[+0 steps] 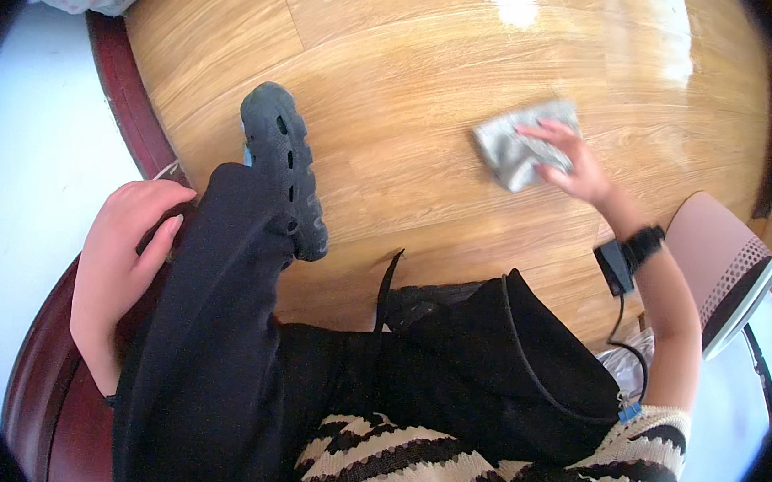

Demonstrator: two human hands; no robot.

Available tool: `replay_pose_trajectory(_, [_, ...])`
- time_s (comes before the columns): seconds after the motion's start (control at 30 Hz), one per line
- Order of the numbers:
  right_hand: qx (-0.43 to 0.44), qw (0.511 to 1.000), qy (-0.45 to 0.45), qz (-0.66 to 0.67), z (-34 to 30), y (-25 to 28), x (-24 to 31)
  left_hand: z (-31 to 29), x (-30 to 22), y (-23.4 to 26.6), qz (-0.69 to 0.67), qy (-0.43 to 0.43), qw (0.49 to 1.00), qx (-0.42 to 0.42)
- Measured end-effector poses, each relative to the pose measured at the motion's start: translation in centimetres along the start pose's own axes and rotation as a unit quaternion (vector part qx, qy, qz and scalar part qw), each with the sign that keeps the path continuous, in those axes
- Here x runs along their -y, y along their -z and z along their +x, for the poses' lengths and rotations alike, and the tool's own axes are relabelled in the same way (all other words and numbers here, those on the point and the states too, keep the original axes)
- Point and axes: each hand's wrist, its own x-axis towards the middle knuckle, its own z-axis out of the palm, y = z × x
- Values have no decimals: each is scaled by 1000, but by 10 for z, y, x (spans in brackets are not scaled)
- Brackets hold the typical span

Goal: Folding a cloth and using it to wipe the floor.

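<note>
Cloth down on the wood-grain floor, out ahead and to your right, and your right hand is right on top of it! Fingers reach forward, thumb out to the side; blur softens the detail, so whether you grip a fold or simply press, I cannot tell. Over on the other flank, your left hand looks empty, loosely curled beside your black trouser leg, thumb standing apart. The step in hand looks like a wiping pass across the boards. What the next move calls for, I'd judge: palm flat, even pressure, the grey fabric spread under your fingers. And mind your bounds: your left shoe well to the left, a pale pink perforated object beside your right forearm.
</note>
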Motion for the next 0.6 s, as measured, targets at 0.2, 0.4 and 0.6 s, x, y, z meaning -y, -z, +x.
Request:
replay_pose_trajectory(0.2, [-30, 925, -319, 203, -105, -2, -18, 3, 2, -4, -5, -11, 1000, -5])
replay_pose_trajectory(0.4, [-390, 672, -270, 569, -111, 44, 11, -1, 1, 1, 1, 4, 1000, 3])
replay_pose_trajectory(0.6, [-572, 625, -260, 463, -102, 89, -13, 5, -2, -5, -6, 9, 1000, 21])
